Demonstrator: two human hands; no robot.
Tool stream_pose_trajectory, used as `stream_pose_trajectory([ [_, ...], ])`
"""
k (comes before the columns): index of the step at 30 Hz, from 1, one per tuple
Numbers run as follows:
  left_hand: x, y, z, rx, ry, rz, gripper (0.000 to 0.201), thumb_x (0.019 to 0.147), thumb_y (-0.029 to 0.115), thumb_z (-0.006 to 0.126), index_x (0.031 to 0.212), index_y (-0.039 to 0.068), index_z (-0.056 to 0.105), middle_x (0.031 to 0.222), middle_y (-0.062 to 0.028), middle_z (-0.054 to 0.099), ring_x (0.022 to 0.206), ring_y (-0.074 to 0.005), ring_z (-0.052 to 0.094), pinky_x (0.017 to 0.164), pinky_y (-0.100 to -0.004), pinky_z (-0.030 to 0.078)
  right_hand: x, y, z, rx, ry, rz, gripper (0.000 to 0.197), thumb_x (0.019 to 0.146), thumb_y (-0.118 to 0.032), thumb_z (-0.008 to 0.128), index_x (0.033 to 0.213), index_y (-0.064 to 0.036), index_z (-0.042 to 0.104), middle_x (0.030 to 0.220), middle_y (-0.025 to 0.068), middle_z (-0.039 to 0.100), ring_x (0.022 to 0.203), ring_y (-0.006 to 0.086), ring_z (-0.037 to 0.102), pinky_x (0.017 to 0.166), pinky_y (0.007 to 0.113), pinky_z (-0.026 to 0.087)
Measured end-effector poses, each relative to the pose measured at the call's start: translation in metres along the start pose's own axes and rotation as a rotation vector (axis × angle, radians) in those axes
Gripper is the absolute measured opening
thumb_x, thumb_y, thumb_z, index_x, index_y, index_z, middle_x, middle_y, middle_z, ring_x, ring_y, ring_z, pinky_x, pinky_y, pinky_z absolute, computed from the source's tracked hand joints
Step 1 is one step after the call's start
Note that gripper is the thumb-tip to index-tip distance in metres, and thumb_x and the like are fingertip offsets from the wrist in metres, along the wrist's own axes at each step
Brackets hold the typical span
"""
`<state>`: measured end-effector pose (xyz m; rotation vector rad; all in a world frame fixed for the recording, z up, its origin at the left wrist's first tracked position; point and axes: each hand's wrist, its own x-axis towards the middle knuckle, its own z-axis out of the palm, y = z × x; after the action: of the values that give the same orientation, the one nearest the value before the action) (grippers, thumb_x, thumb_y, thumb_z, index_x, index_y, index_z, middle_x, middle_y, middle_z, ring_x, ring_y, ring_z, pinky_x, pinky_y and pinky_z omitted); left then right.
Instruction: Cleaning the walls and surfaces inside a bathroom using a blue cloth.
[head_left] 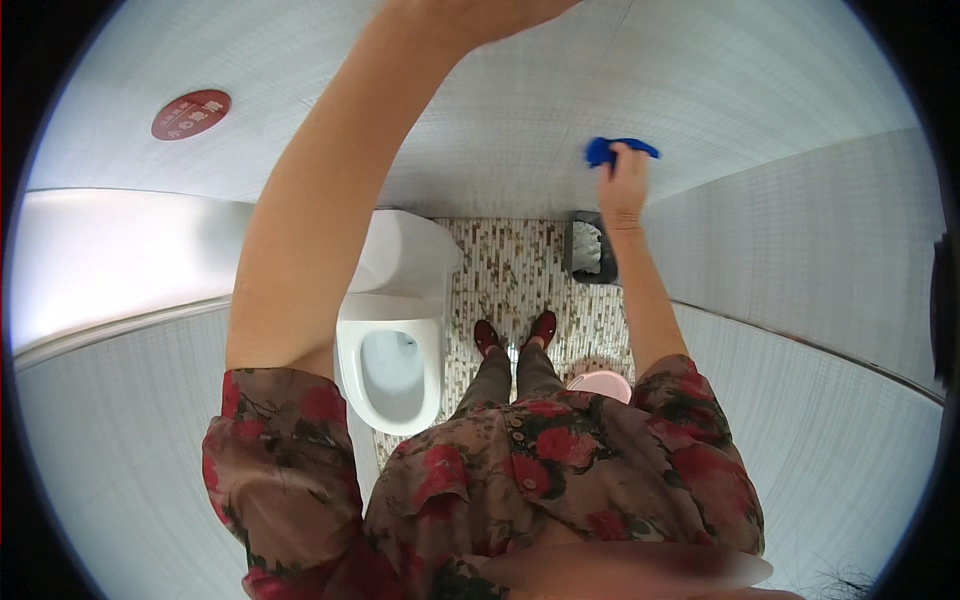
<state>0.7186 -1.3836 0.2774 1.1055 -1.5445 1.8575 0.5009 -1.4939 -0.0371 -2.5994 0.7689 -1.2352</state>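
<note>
Against the pale wall ahead, my right hand presses a blue cloth, its fingers closed over it. My left arm reaches up across the view. Only the wrist and back part of my left hand show at the top edge, close to the same wall. The fingers of that hand lie beyond the picture, so what they do is hidden.
A white toilet stands with its lid up to my left. Below my right hand is a dark waste bin with white paper inside. A pink bucket sits near my feet on the mosaic floor. The wall bears a red oval sign.
</note>
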Motion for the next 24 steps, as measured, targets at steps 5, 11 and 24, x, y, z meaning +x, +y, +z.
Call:
stream_pose_trajectory([
  [5, -0.089, 0.005, -0.085, -0.062, -0.651, -0.312, 0.06, 0.083, 0.039, 0.064, 0.139, 0.019, 0.052, 0.156, -0.0125, 0.031, 0.144, -0.0323, 0.026, 0.113, -0.058, 0.02, 0.015, -0.025, -0.012, 0.0, 0.107, 0.103, 0.032, 0.077, -0.007, 0.067, 0.107, -0.0041, 0.058, 0.095, 0.016, 0.057, 0.088, 0.0349, 0.058, 0.073, 0.043, 0.049],
  [11, -0.133, 0.009, -0.075, -0.026, -0.552, -0.233, 0.057, 0.086, 0.039, 0.062, 0.139, 0.021, 0.052, 0.155, -0.0086, 0.032, 0.144, -0.029, 0.027, 0.115, -0.0554, 0.016, 0.006, -0.128, 0.049, 0.173, -0.019, -0.083, 0.032, 0.079, -0.012, 0.069, 0.108, -0.0022, 0.058, 0.092, 0.0167, 0.059, 0.082, 0.0356, 0.059, 0.069, 0.042, 0.051],
  [24, -0.141, 0.026, -0.047, 0.19, -0.376, -0.283, 0.052, 0.096, 0.053, 0.038, 0.138, 0.026, 0.053, 0.152, -0.0048, 0.04, 0.143, -0.0252, 0.03, 0.12, -0.0436, 0.008, -0.06, -0.166, 0.168, 0.275, -0.257, -0.286, 0.014, 0.079, -0.012, 0.062, 0.092, -0.0105, 0.057, 0.081, 0.0059, 0.055, 0.062, 0.0211, 0.062, 0.055, 0.035, 0.053],
])
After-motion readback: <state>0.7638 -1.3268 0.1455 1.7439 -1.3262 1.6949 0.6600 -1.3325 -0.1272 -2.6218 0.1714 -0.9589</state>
